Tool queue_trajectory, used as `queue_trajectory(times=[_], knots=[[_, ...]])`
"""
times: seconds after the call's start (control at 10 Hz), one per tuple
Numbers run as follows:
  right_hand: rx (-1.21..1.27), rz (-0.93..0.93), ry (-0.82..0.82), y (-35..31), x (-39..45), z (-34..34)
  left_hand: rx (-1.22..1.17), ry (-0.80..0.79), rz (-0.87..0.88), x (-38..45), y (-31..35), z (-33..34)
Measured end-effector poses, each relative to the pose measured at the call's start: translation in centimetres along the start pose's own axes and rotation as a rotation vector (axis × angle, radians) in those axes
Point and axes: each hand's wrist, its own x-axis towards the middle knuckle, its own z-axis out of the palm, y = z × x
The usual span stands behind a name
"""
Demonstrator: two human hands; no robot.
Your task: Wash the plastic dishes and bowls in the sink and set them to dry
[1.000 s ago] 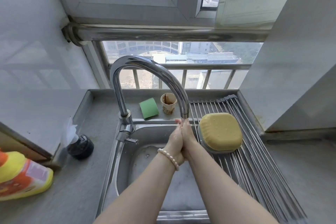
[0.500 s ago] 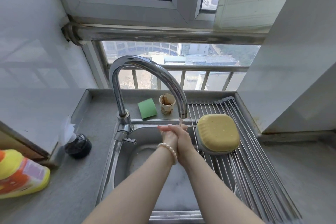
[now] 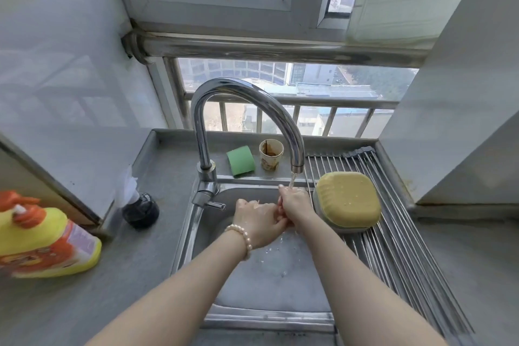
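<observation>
Water stream (image 3: pixel 292 180) is caught on right hand (image 3: pixel 295 204) under curved shiny metal tap (image 3: pixel 247 109). Left hand (image 3: pixel 257 223) is pressed against it, fingers loosely curled, nothing held. Upside-down yellow plastic bowl (image 3: pixel 348 199) is laid on metal-rod drying rack (image 3: pixel 393 233) beside steel sink (image 3: pixel 269 275).

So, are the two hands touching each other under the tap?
Touching. The head view shows the left hand and right hand pressed together, no gap.

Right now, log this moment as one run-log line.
tap: running | hands: left and right rub together under stream, holding nothing | yellow dish: upside down on rack | sink: no dishes
</observation>
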Motion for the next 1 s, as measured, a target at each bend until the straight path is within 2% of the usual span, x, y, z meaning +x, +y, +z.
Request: queue_trajectory(times=[0.1,0.2,0.3,0.6,0.8,0.9,1.0], knots=[[0.147,0.101,-0.119,-0.6,-1.2,-0.3,-0.072,-0.053,-0.048,1.0,-3.1,1.9],[0.174,0.119,-0.159,-0.1,-1.0,-0.6,-0.063,-0.004,-0.134,1.8,-6.1,3.2],[0.132,0.113,-0.128,0.0,-1.2,-0.6,-0.025,0.022,-0.138,2.2,-7.5,3.5],[0.023,0.087,-0.119,-0.2,-1.5,-1.6,-0.089,0.058,-0.041,4.5,-8.1,2.7],[-0.041,0.087,-0.153,-0.2,-1.6,-2.9,0.032,-0.021,-0.072,4.9,-6.4,2.3],[0.195,0.158,-0.246,0.7,-1.8,-3.6,-0.196,-0.132,0.081,4.1,-3.2,2.9],[0.212,0.188,-0.225,2.2,-2.5,-3.6,-0.536,-0.257,0.075,4.0,-1.0,3.8]])
